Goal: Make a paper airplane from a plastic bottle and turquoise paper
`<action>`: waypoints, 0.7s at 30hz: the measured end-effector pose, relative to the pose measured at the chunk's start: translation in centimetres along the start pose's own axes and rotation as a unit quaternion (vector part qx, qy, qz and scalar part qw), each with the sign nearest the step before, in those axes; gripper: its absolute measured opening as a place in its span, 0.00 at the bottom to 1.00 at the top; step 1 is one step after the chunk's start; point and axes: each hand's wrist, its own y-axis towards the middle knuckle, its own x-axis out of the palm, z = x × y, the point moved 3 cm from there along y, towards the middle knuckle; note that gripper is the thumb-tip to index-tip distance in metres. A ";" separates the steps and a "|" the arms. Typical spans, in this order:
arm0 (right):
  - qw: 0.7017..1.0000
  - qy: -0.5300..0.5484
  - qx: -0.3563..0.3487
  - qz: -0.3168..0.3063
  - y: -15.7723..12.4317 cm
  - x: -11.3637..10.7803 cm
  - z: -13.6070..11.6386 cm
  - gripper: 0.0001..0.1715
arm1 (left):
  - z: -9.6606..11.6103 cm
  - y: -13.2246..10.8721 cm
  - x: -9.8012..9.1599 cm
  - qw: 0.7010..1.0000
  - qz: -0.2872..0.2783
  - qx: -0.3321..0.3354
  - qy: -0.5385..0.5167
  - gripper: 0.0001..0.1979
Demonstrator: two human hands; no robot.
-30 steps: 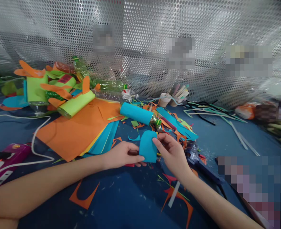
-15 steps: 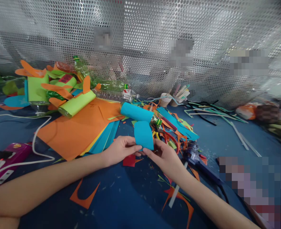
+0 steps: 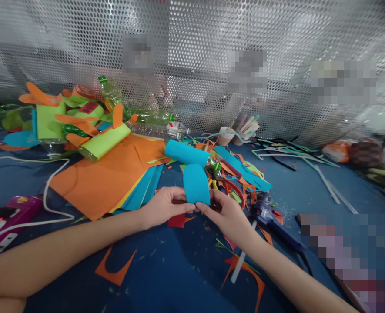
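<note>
Between my two hands a small blue paper piece (image 3: 196, 184) with a rounded top edge stands upright. My left hand (image 3: 168, 204) pinches its lower left corner, thumb in front. My right hand (image 3: 223, 211) grips the lower right corner the same way, and the two thumbs nearly meet. Just beyond the paper lies a plastic bottle wrapped in blue paper (image 3: 186, 152), its green cap pointing right. Under my left hand is a scrap of red paper (image 3: 176, 220). Red-handled scissors (image 3: 236, 191) lie partly buried in scraps beyond my right hand.
Orange sheets (image 3: 97, 182) lie at the left over blue ones, near a purple power strip (image 3: 24, 208) with a white cable. Paper-covered bottles (image 3: 105, 142) pile up behind. A dark blue glue gun (image 3: 277, 226) lies at right. A perforated metal screen (image 3: 195, 52) closes off the back.
The blue paper's upper edge now looks more rounded and stands slightly higher. Both hands keep nearly the same place and hold.
</note>
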 end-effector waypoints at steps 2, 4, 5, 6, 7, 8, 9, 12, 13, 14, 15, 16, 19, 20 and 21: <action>1.000 0.017 0.003 -0.001 0.1 0.1 0.2 0.10 | 0.0 0.1 0.0 1.000 0.004 0.004 0.003 0.13; 1.000 0.026 0.004 0.001 0.1 0.1 0.3 0.10 | 0.1 0.1 0.0 1.000 0.006 0.005 0.003 0.12; 1.000 0.028 0.004 0.004 0.1 0.1 0.3 0.10 | 0.0 0.1 0.0 1.000 0.008 0.004 0.000 0.12; 1.000 0.030 0.002 0.007 0.1 0.1 0.3 0.10 | 0.0 0.1 0.0 1.000 0.010 0.002 -0.004 0.12; 0.999 0.032 0.000 0.011 0.1 0.1 0.3 0.10 | -0.1 0.1 -0.1 1.000 0.013 0.000 -0.007 0.12; 0.999 0.037 -0.004 0.014 0.1 0.0 0.2 0.11 | -0.1 0.1 -0.1 1.000 0.015 -0.002 -0.010 0.12; 0.999 0.041 -0.008 0.018 0.1 0.0 0.2 0.11 | -0.2 0.1 -0.1 1.000 0.017 -0.003 -0.012 0.12; 0.999 0.040 -0.015 0.027 0.0 -0.1 0.1 0.11 | -0.2 0.1 -0.1 1.000 0.020 -0.006 -0.016 0.11; 0.999 0.036 -0.015 0.031 0.0 -0.2 0.1 0.11 | -0.1 0.1 -0.1 1.000 0.022 -0.008 -0.015 0.11; 0.999 0.034 -0.014 0.035 0.0 -0.2 0.2 0.12 | -0.1 0.1 -0.1 1.000 0.024 -0.010 -0.013 0.10; 0.999 0.035 -0.012 0.038 -0.1 -0.2 0.2 0.12 | -0.1 0.1 -0.1 1.000 0.027 -0.012 -0.011 0.10; 0.998 0.039 -0.010 0.041 -0.1 -0.1 0.2 0.13 | 0.0 0.1 0.0 0.999 0.028 -0.013 -0.008 0.10; 0.998 0.049 -0.001 0.043 -0.2 -0.1 0.3 0.14 | 0.1 0.2 0.0 0.999 0.032 -0.014 -0.009 0.09; 0.998 0.051 0.002 0.039 -0.2 -0.1 0.3 0.14 | 0.1 0.2 0.0 0.999 0.035 -0.015 -0.010 0.09; 0.998 0.054 0.003 0.037 -0.2 -0.1 0.3 0.14 | 0.1 0.2 0.0 0.999 0.038 -0.016 -0.012 0.09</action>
